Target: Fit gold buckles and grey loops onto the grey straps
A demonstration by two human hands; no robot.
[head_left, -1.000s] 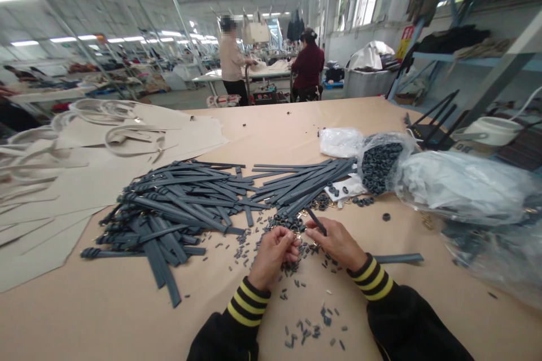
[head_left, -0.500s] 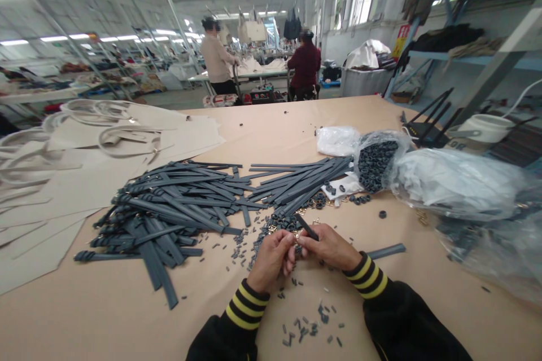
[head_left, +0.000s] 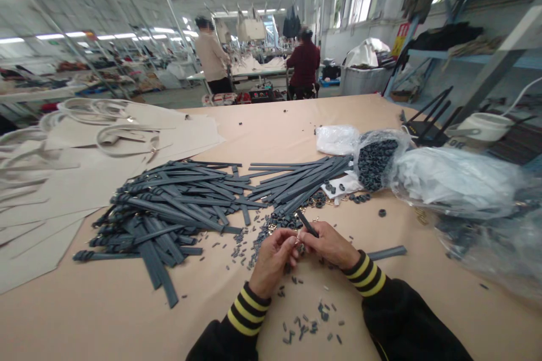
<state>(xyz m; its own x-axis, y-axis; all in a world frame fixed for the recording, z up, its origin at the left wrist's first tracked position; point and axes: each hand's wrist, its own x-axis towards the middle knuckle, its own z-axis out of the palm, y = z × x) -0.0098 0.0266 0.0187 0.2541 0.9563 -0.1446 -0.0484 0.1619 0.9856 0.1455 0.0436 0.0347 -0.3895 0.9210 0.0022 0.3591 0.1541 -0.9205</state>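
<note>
My left hand (head_left: 275, 259) and my right hand (head_left: 330, 243) meet over the table, fingertips almost touching. A dark grey strap (head_left: 307, 224) is pinched in my right hand, its short end pointing up and away. At the left fingertips is a small gold-coloured metal piece (head_left: 297, 238), mostly hidden by the fingers. Beyond my hands lies a heap of small dark loops (head_left: 271, 227) and gold fittings. To the right of my right wrist another length of grey strap (head_left: 387, 252) rests on the table; whether it joins the held one is hidden.
Finished-looking straps (head_left: 169, 203) are piled left, with plain straps (head_left: 305, 180) fanned beyond my hands. Pale bag panels (head_left: 105, 163) cover the far left. A plastic bag of dark rings (head_left: 375, 163) and white wrapped bundles (head_left: 457, 180) sit right. Small offcuts (head_left: 313, 324) lie in front.
My left fingers have shifted slightly, with the thumb more bent against the metal piece. The strap in my right hand is tilted a little differently. In the background, one person leans farther left.
</note>
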